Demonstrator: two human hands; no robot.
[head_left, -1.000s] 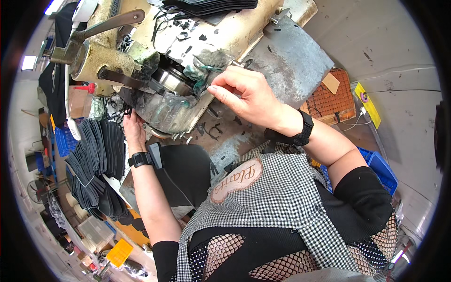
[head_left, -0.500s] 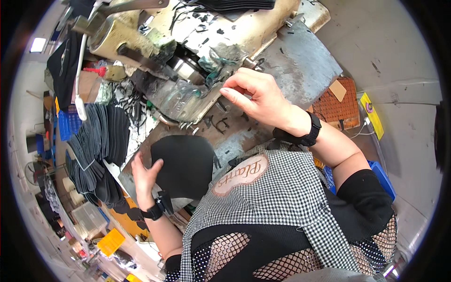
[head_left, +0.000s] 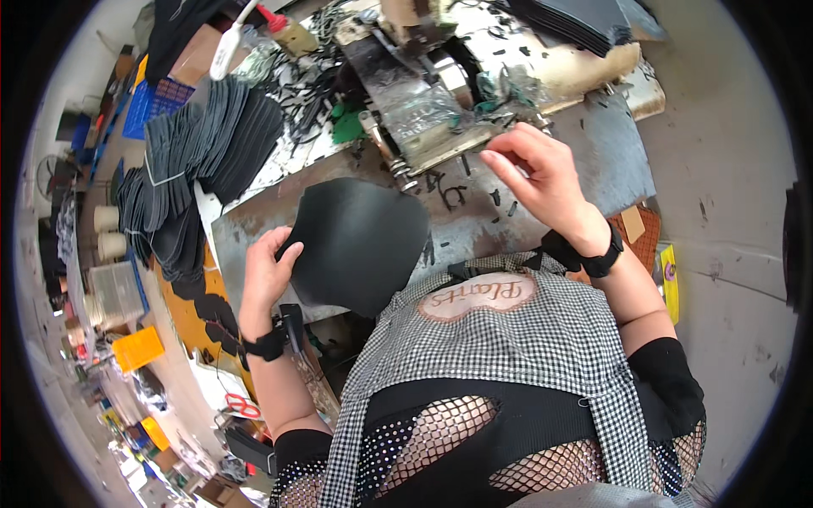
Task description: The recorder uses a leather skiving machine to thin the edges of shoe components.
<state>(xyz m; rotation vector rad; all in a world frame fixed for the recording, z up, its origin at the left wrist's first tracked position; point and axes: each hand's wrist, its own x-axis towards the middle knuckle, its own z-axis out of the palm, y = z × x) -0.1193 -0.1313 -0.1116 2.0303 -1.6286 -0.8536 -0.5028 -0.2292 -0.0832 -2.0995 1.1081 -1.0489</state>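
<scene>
My left hand (head_left: 271, 267) grips the left edge of a smooth black panel (head_left: 360, 241), perhaps leather, between thumb and fingers. The panel is tilted over the front of the worn metal tabletop (head_left: 254, 207), its lower part overhanging the edge by my apron. My right hand (head_left: 542, 178) is raised with its fingers curled toward the thumb; whatever may lie inside them is hidden. It hovers just right of a machine (head_left: 423, 110) with a metal plate and clear plastic wrapped about its front. Black trimmings (head_left: 449, 193) lie on the metal between the panel and the machine.
Bundled stacks of dark cut pieces (head_left: 195, 144) lie left of the tabletop. Another dark stack (head_left: 576, 21) rests behind the machine at the right. A blue basket (head_left: 157, 106), red-handled scissors (head_left: 241, 405) and a yellow bin (head_left: 138, 348) are at the left. A grey wall (head_left: 728, 212) borders the right side.
My left hand has closed on the black panel's edge and the panel has tilted up. My view has shifted, showing the machine higher. My right hand remains curled near it.
</scene>
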